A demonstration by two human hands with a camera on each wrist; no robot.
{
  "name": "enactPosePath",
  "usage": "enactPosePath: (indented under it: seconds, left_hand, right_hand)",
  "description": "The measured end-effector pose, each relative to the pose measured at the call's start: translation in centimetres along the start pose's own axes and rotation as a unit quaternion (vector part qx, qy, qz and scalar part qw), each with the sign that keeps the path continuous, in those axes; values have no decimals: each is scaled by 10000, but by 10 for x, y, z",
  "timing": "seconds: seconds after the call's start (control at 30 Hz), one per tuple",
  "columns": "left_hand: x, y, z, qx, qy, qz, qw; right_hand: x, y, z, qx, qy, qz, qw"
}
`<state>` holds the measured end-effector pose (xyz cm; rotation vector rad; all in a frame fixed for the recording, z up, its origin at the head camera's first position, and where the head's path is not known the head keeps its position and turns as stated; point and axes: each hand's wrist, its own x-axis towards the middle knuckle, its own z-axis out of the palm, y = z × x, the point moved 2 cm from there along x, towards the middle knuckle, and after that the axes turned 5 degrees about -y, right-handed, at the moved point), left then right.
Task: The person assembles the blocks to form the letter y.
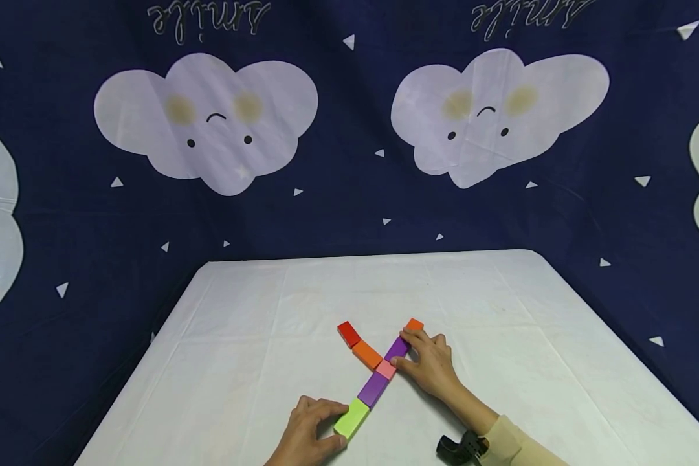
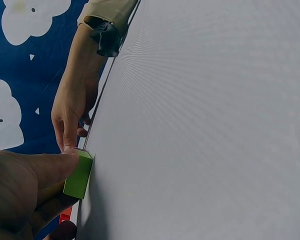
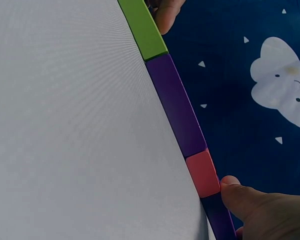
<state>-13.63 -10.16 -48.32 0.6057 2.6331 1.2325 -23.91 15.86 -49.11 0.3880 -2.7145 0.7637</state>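
Observation:
A slanting row of blocks lies on the white table: a light green block [image 1: 351, 419] nearest, a purple block [image 1: 373, 389], a small pink block [image 1: 386, 369], a second purple block [image 1: 396, 349] and an orange block [image 1: 415, 323] at the far end. My left hand [image 1: 309, 427] pinches the green block between thumb and fingers. At the far half of the row, my right hand [image 1: 433, 362] grips the second purple block, its thumb close to the pink one and its fingertips by the end orange block. The right fingers partly hide both blocks there.
Another orange block [image 1: 367, 355] and a red block [image 1: 348, 334] branch off to the far left from the pink block. White cloth covers the table [image 1: 239, 362]. Behind it hangs a dark blue curtain [image 1: 349, 129] with clouds. A black strap device [image 1: 461, 448] sits on the right wrist.

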Motion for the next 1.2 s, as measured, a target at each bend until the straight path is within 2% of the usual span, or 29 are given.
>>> enactPosePath:
  seconds: [0.27,0.8,0.97,1.2]
  left_hand:
    - [-1,0,1,123,146,239,9995]
    - [-2,0,-1,9,100,113,9999]
    - [-3,0,0,-126,278,234,9993]
    - [-3,7,-6,-341,448,-29,9984]
  right_hand:
    - [-1,-1,0,56,-41,8,10000]
    - [0,-1,1,51,-49,-12,10000]
    - [-1,-1,1,47,-52,-24,10000]
    - [-2,0,2,80,-35,-22,10000]
